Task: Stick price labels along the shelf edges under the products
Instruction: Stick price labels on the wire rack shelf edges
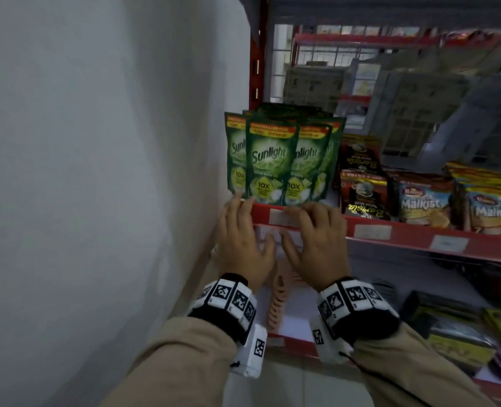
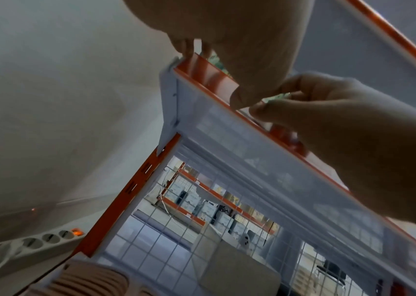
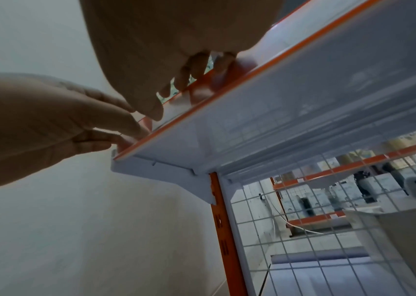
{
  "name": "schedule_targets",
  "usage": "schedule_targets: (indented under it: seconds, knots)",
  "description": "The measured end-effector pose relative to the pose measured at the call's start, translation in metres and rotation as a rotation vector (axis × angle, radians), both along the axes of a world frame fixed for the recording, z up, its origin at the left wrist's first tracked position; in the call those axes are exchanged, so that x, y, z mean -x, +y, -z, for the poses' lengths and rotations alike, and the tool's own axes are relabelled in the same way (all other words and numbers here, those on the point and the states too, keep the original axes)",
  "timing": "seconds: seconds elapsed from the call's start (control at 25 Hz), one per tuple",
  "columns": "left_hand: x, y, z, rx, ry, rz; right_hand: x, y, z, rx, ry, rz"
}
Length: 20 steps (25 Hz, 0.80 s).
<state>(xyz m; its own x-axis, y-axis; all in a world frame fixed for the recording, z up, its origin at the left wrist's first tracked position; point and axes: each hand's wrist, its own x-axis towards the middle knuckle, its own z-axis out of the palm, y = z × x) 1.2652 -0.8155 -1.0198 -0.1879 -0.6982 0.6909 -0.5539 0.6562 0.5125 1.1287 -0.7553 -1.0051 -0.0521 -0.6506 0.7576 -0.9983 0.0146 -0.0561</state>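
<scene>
Fingers (image 1: 239, 205) of left hand (image 1: 241, 245) straight, pressed on red shelf edge (image 1: 419, 235), price label (image 1: 280, 217) at its two o'clock under Sunlight pouches (image 1: 272, 160), right hand (image 1: 316, 245) fingers flat, touching label's right end

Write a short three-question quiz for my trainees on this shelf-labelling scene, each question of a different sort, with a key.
1. True or false: both hands are on the red shelf edge under the green Sunlight pouches.
2. Which products stand directly right of the Sunlight pouches? A) dark coffee packs B) Malkist crackers C) bottled water
3. Fill in: the label between the hands is ____ in colour.

Key: 1. True: the left hand and the right hand both reach that edge with fingers extended. 2. A. 3. White.
</scene>
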Motion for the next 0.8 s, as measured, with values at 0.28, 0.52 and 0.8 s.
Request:
schedule_targets:
  seconds: [0.28, 0.52, 0.8]
  knots:
    - [-0.005, 0.008, -0.002, 0.045, -0.041, -0.088, -0.002, -0.003, -0.011, 0.068, 0.010, -0.024]
    - [-0.017, -0.005, -0.017, 0.210, -0.252, -0.154, -0.005, 0.004, -0.023, 0.015, 0.127, -0.020]
    - [-0.023, -0.016, -0.033, 0.363, -0.316, 0.054, -0.006, 0.006, -0.035, -0.040, 0.030, -0.042]
